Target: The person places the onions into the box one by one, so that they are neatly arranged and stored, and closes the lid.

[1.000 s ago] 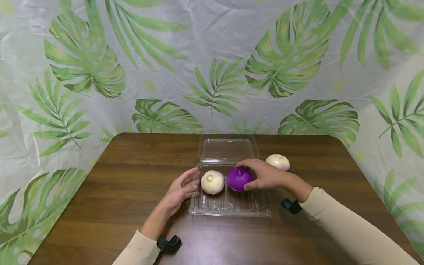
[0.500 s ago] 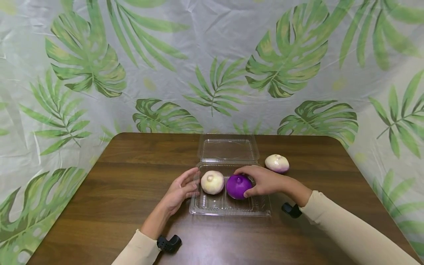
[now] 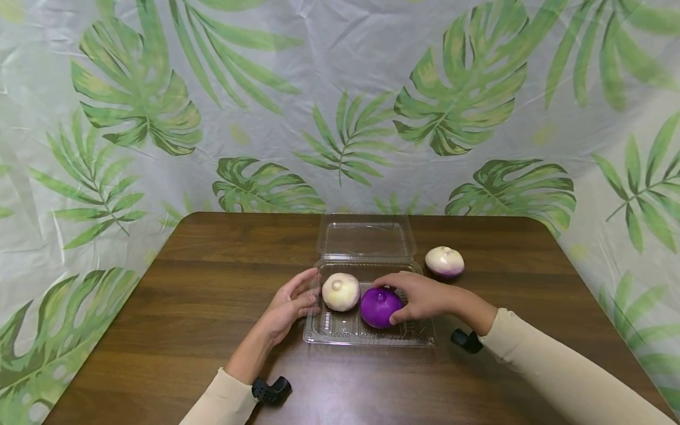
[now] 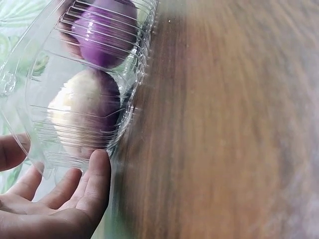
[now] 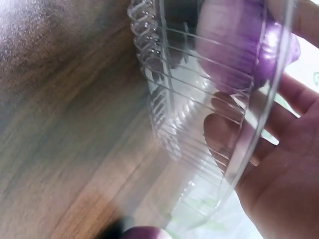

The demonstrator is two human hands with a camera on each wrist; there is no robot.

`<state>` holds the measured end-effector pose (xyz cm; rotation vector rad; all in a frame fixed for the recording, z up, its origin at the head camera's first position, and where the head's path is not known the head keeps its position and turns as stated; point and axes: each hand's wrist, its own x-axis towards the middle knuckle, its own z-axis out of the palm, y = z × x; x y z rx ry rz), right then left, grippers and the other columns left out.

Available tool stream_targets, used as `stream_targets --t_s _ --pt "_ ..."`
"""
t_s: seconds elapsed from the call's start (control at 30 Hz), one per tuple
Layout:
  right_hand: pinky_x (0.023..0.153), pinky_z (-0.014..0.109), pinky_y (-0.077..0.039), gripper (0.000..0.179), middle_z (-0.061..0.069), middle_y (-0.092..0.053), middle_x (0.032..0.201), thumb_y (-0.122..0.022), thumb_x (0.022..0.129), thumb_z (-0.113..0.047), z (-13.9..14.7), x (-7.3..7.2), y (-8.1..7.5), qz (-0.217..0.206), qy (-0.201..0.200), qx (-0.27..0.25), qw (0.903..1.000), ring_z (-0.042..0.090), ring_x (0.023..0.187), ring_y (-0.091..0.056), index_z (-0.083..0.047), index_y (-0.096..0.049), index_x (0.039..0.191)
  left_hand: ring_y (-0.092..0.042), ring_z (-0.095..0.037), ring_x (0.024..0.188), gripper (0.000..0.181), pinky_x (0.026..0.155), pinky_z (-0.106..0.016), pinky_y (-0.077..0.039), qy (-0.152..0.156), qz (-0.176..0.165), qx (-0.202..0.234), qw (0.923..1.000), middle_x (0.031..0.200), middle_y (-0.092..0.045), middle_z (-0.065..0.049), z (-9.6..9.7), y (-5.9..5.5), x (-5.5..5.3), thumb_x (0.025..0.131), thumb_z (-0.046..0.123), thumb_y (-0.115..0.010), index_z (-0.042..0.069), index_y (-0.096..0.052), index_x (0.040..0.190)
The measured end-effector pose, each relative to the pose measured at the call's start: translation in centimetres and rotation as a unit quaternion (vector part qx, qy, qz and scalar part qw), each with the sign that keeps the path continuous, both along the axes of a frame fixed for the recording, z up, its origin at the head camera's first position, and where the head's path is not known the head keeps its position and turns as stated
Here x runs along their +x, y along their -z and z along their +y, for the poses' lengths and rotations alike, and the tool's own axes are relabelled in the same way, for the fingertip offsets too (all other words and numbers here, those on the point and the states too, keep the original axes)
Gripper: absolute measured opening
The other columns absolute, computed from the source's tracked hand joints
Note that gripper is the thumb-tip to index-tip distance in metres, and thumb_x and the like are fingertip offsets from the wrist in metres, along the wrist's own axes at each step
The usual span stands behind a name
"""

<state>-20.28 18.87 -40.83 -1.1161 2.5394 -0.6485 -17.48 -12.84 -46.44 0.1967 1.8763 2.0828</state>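
Observation:
A clear plastic clamshell container stands with its lid lying back, and a white turnip with a purple underside sits in its left part. My right hand grips a purple turnip inside the right part, thumb at the near side and fingers at the far side. In the right wrist view, several fingers of that hand show behind the ribbed clear wall. My left hand rests its relaxed fingertips against the container's left side. Whether the purple turnip touches the container floor I cannot tell.
Another white turnip with a purple underside lies on the brown wooden table, right of the container. The transparent lid lies toward the far edge. A leaf-printed curtain hangs behind the table.
My right hand has moved the purple turnip toward me and slightly left within the container. The left hand and container have stayed in place.

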Motion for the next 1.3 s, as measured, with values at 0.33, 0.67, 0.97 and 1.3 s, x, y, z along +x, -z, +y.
stream_targets --t_s 0.33,0.67,0.97,1.3 --pt "0.1 0.05 -0.048 0.067 0.01 -0.062 0.132 -0.081 0.077 -0.028 -0.24 0.16 0.25 -0.009 -0.003 0.006 0.9999 0.033 0.123 -0.056 -0.011 -0.055 0.136 -0.035 -0.043 0.144 0.065 0.094 -0.035 -0.052 0.001 -0.002 0.001 1.0 0.161 -0.028 -0.023 0.08 -0.07 0.06 0.094 -0.004 -0.048 0.005 -0.028 0.155" --pt "0.101 0.047 -0.049 0.065 0.007 -0.061 0.131 -0.08 0.077 -0.025 -0.42 0.05 0.58 -0.006 -0.027 -0.017 0.9995 0.027 0.123 -0.057 -0.011 -0.055 0.135 -0.034 -0.044 0.145 0.064 0.095 -0.035 -0.052 -0.001 0.0 -0.003 1.0 0.162 -0.028 -0.022 0.14 -0.14 0.05 0.094 -0.004 -0.047 0.005 -0.028 0.155" --pt "0.098 0.042 -0.051 0.066 0.004 -0.058 0.13 -0.078 0.077 -0.022 -0.45 -0.01 0.53 -0.025 -0.056 -0.017 0.998 0.02 0.118 -0.056 -0.017 -0.054 0.138 -0.035 -0.043 0.144 0.064 0.094 -0.032 -0.053 -0.001 0.002 -0.003 1.0 0.162 -0.027 -0.023 0.14 -0.2 0.15 0.095 -0.003 -0.048 0.005 -0.027 0.155" --pt "0.096 0.044 -0.053 0.067 0.008 -0.058 0.138 -0.08 0.08 -0.023 -0.52 0.09 0.41 -0.035 -0.079 -0.007 0.9962 0.026 0.121 -0.058 -0.013 -0.052 0.14 -0.036 -0.043 0.143 0.063 0.092 -0.032 -0.053 -0.004 0.005 -0.009 0.9999 0.161 -0.028 -0.023 0.3 -0.09 0.13 0.095 -0.002 -0.048 0.005 -0.029 0.154"
